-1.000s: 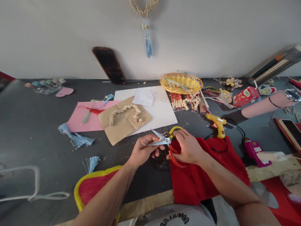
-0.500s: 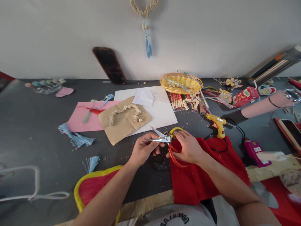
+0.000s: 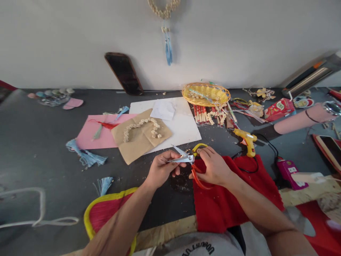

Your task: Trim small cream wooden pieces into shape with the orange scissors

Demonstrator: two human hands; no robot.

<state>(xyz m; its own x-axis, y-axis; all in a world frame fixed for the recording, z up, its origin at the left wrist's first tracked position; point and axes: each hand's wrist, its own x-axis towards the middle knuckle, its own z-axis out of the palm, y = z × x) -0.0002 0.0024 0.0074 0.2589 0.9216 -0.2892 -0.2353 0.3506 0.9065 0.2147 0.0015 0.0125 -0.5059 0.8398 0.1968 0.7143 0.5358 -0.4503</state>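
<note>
My right hand (image 3: 213,165) grips a pair of scissors (image 3: 189,158) with one yellow and one red handle; the blades are spread and point left. At the blades, my left hand (image 3: 163,169) is closed in a pinch, and what sits between its fingertips is too small to make out. Beyond the hands, a curved string of small cream-coloured pieces (image 3: 141,124) lies on a brown paper sheet (image 3: 130,153). Below my right hand a red cloth (image 3: 218,209) covers the table edge.
A yellow glue gun (image 3: 248,142) with a black cord lies right of the hands, near a purple power socket (image 3: 289,172). Further back stand a wicker basket (image 3: 221,94) and a phone (image 3: 125,74) leaning on the wall. Blue tassels (image 3: 87,154) lie to the left.
The scissor blades have tilted slightly, with the lower blade a little lower at my left fingertips. Both hands stay almost where they were.
</note>
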